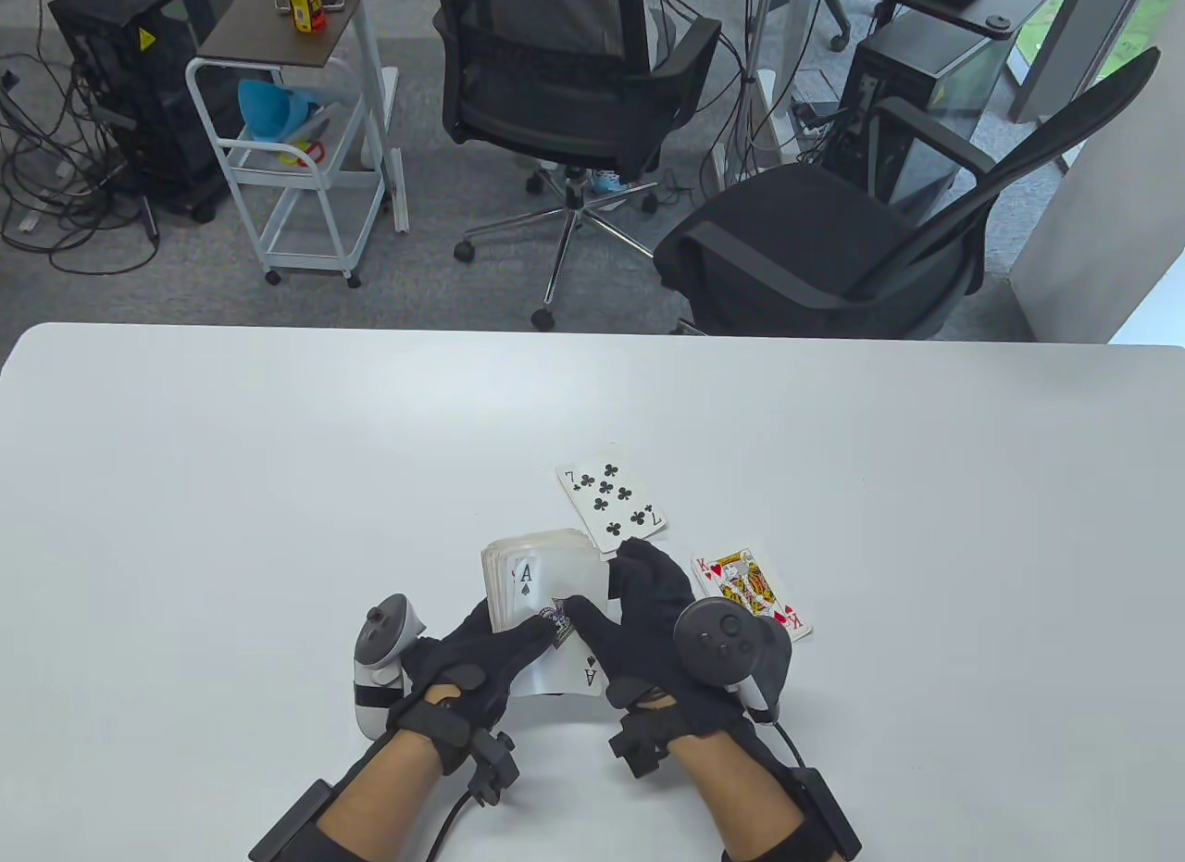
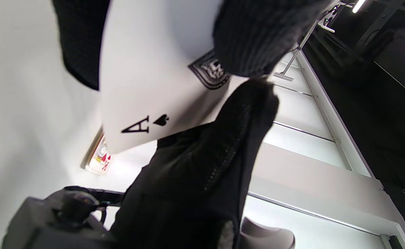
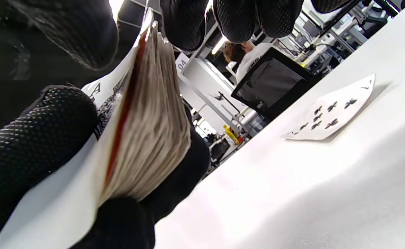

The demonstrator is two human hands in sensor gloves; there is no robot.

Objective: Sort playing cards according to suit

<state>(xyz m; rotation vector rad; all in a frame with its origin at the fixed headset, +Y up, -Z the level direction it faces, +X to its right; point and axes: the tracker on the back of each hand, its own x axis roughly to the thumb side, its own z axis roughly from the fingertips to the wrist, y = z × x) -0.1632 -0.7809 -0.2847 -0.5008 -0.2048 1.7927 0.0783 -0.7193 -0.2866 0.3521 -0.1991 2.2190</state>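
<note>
Near the table's (image 1: 278,436) front edge the left hand (image 1: 467,663) grips the deck (image 1: 537,575) while the right hand (image 1: 639,621) pinches its top ace of spades (image 1: 555,663), so dealing is under way, and the ace likely needs its own spot apart from the seven of clubs (image 1: 611,498) and king of hearts (image 1: 752,592).

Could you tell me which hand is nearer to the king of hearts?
Right. The right hand is just left of the king of hearts; the left hand lies farther left, beyond the deck.
</note>
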